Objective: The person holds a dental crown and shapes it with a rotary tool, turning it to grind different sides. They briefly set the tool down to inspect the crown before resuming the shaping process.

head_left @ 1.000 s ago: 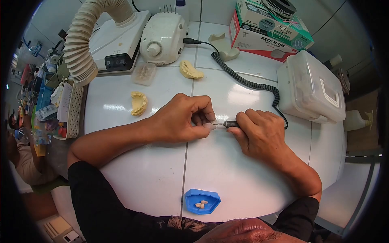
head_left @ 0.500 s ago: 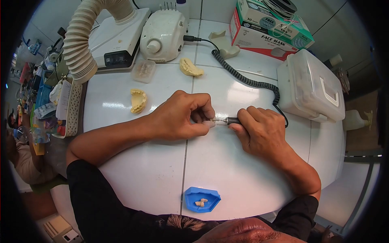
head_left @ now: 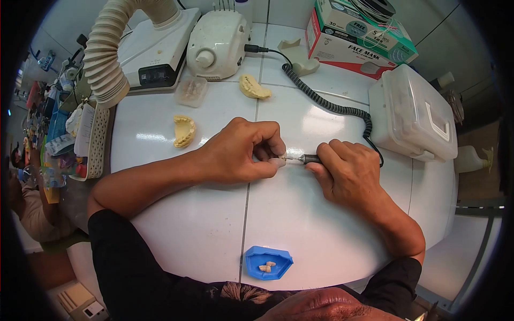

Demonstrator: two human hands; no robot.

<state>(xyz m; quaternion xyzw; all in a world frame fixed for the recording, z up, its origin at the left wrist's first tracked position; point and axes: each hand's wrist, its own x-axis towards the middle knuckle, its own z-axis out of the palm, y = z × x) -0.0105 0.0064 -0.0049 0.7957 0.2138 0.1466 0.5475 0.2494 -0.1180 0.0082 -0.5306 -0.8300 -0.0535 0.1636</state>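
My right hand [head_left: 345, 168] is closed around the dark grip of a rotary handpiece [head_left: 310, 159], its thin metal bur pointing left. The bur's tip meets the fingertips of my left hand [head_left: 249, 152], which pinch a small pale piece [head_left: 283, 158], mostly hidden by the fingers. Left of that hand lies a yellow plaster dental model [head_left: 184, 131]; another dental model [head_left: 254, 87] rests beyond it. Close to my body, a blue tray [head_left: 289, 262] contains several tooth-coloured crowns [head_left: 266, 267].
A coiled cord [head_left: 332, 109] runs from the white control unit [head_left: 217, 48] towards my right hand. A beige suction hose [head_left: 107, 59] hangs at the upper left, near a small clear box [head_left: 191, 91]. On the right are a plastic case [head_left: 412, 117] and mask boxes [head_left: 348, 51].
The whole view has shifted very slightly. Both hands keep the same hold, with the bur still at the left fingertips.
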